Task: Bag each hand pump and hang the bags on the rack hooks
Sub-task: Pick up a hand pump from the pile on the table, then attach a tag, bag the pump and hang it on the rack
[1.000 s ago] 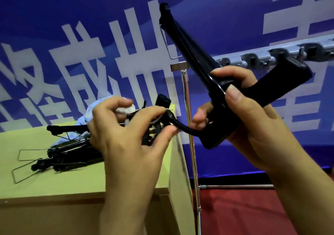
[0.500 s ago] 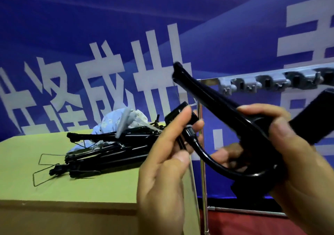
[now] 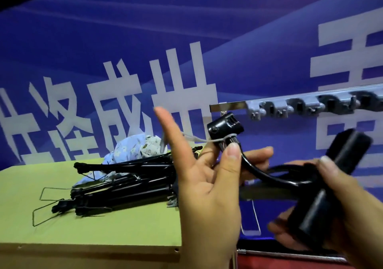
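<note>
Pinching the black rubber hose (image 3: 251, 168) below its nozzle head (image 3: 224, 126), left hand (image 3: 209, 188) is keeping its index finger straight. Right hand (image 3: 339, 204) is gripping the black plastic hand pump (image 3: 331, 183) by its handle.

my left hand (image 3: 207, 186) and right hand (image 3: 339, 202) are up in open air past the right edge of the green table (image 3: 124, 227), with the hand pump (image 3: 323, 186) and its hose (image 3: 267, 175) strung between them. the near part of the tabletop along its front edge lies bare, so there is room to reach in there. toward the back edge a pile of black pumps (image 3: 124, 181) with wire loops sticking out to the left blocks the way, with a heap of cloth bags (image 3: 134, 148) behind it. above right, the rack rail (image 3: 290, 101) with its hooks crosses in front of the blue banner (image 3: 186, 30).
</note>
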